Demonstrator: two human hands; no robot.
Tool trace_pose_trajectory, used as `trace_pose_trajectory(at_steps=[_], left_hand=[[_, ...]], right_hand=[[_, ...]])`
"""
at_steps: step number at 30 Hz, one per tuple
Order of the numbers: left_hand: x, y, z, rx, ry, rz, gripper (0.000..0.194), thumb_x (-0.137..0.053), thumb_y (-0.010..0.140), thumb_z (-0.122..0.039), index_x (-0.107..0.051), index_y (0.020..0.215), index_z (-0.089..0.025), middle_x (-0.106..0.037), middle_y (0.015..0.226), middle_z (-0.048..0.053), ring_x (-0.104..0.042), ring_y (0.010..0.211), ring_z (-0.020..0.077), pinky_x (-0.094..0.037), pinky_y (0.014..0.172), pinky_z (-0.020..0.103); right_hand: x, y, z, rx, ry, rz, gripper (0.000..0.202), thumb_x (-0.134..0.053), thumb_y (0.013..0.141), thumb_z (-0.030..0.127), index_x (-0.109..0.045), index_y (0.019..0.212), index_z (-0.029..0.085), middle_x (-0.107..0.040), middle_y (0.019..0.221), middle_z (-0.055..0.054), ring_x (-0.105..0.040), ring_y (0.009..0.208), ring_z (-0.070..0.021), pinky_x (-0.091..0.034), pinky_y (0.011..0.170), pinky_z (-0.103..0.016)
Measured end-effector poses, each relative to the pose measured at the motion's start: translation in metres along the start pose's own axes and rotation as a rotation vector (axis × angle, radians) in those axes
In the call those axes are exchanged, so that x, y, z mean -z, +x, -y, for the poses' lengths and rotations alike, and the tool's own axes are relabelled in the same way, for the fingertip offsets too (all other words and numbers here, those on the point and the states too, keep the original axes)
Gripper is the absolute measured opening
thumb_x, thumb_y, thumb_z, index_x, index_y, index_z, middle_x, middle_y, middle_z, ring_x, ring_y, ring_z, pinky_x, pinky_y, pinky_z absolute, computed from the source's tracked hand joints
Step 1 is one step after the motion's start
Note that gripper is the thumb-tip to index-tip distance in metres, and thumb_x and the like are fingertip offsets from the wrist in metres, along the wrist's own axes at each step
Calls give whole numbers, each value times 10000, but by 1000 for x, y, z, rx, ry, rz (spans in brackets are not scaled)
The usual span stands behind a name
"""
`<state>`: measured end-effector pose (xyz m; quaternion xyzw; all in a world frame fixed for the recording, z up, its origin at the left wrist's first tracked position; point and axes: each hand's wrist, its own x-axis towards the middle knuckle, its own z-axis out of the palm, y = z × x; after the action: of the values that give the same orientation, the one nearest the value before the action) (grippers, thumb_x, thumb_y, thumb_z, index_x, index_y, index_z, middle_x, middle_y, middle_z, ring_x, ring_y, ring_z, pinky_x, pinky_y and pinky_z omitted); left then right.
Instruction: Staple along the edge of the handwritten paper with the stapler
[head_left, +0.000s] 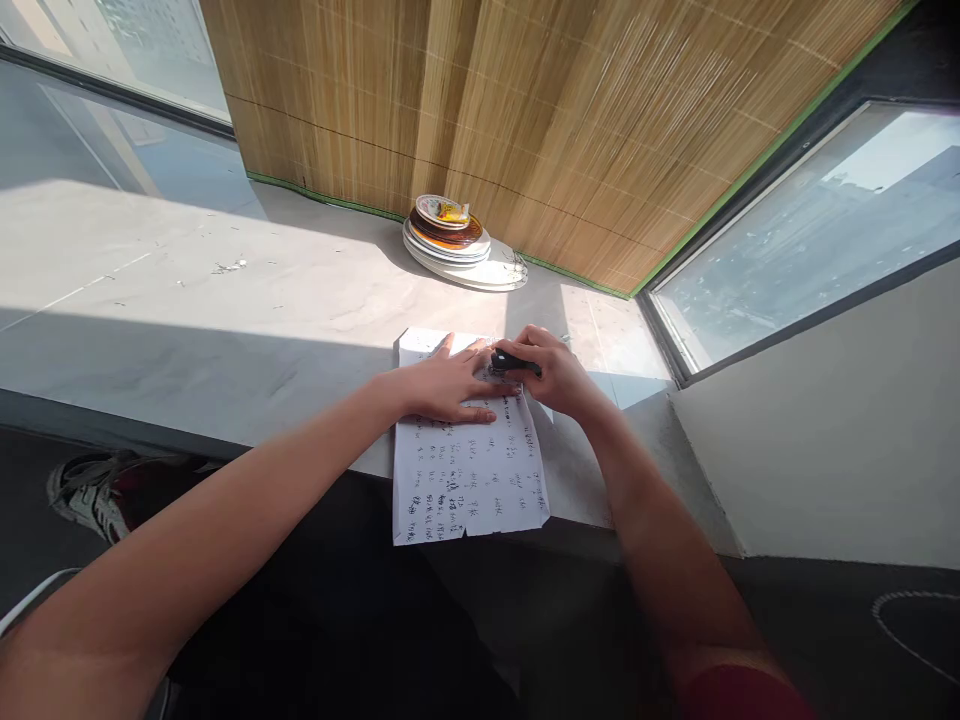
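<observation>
A sheet of white paper with handwriting in columns lies on the ledge, its near part sticking out past the front edge. My left hand is spread flat on its upper half, fingers apart. At the sheet's right side, my right hand is closed around a small black stapler. The stapler's front end points left and sits over the paper, close to my left fingers. My fingers hide part of the stapler, and whether its jaws touch the sheet cannot be made out.
Behind the paper stands a stack of plates with a small yellow packet on top. Scraps lie on the stone ledge to the left. A bamboo blind hangs behind, with a window at the right.
</observation>
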<state>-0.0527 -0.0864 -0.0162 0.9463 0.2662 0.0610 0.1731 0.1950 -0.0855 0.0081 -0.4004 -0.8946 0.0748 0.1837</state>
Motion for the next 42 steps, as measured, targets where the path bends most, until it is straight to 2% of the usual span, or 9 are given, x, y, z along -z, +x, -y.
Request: trace_pose_trajectory(at_steps=[10, 14, 18, 21, 25, 28, 35, 38, 42], left_hand=[[1, 2, 4, -7, 29, 44, 612, -518, 1000, -718, -487, 1582, -528, -251, 1793, -42, -156, 1658, 395, -15, 1306, 690], [9, -1, 9, -5, 19, -235, 504, -453, 1082, -585, -578, 1535, -404, -451, 1695, 35, -385, 1559, 325, -216, 1293, 599], [25, -16, 30, 240, 66, -841, 443, -342, 1131, -391, -756, 1159, -236, -732, 1236, 100, -626, 1182, 277, -427, 1119, 485], [31, -30, 52, 501, 129, -1094, 397, -385, 1095, -292, -730, 921, -202, -709, 1030, 117, -627, 1060, 290, -449, 1043, 458], [29, -39, 64, 770, 136, -1081, 358, -399, 1065, -237, -702, 883, -182, -699, 1067, 150, -627, 1104, 311, -441, 1013, 437], [25, -39, 63, 834, 119, -984, 354, -403, 1055, -235, -704, 875, -184, -711, 1101, 165, -645, 1095, 315, -441, 977, 423], [22, -39, 63, 819, 102, -935, 350, -414, 1042, -262, -675, 813, -217, -716, 1065, 143, -665, 1045, 309, -434, 916, 403], [22, -40, 66, 812, 82, -941, 341, -423, 1040, -263, -659, 798, -221, -708, 1051, 136, -664, 1028, 309, -434, 916, 404], [22, -40, 68, 811, 58, -981, 337, -413, 1049, -267, -661, 826, -216, -704, 1065, 135, -659, 994, 294, -437, 908, 388]], right_hand=[[29, -24, -67, -270, 143, 12, 383, -776, 812, 433, -762, 1137, 231, -735, 1063, -72, -660, 968, -267, -502, 872, -396], [22, -17, -67, -558, 159, -136, 243, -751, 768, 390, -711, 907, 194, -704, 838, -47, -621, 792, -223, -450, 707, -338], [25, 5, -23, -747, 141, -423, 159, -691, 791, 335, -631, 844, 197, -663, 792, -55, -577, 720, -197, -398, 628, -321], [11, 23, 41, -590, 203, -365, 139, -677, 806, 298, -625, 899, 209, -697, 880, -74, -604, 765, -205, -414, 632, -316], [-39, 37, 118, -434, 171, -182, 97, -640, 859, 315, -602, 898, 235, -712, 944, -92, -625, 819, -238, -434, 651, -333], [-66, 31, 134, -451, 133, -157, 93, -621, 886, 318, -587, 938, 247, -722, 1002, -92, -645, 886, -262, -461, 677, -343], [-36, -27, 69, -647, 17, -209, 137, -618, 926, 308, -593, 1034, 230, -726, 1129, -121, -693, 990, -277, -488, 704, -323], [-9, -51, 37, -763, 44, -192, 270, -631, 959, 475, -616, 1037, 217, -741, 1057, -124, -710, 958, -284, -507, 684, -320], [24, -58, 2, -798, 82, -172, 625, -274, 1070, 673, -682, 1074, 199, -757, 998, -135, -726, 933, -290, -566, 791, -387]])
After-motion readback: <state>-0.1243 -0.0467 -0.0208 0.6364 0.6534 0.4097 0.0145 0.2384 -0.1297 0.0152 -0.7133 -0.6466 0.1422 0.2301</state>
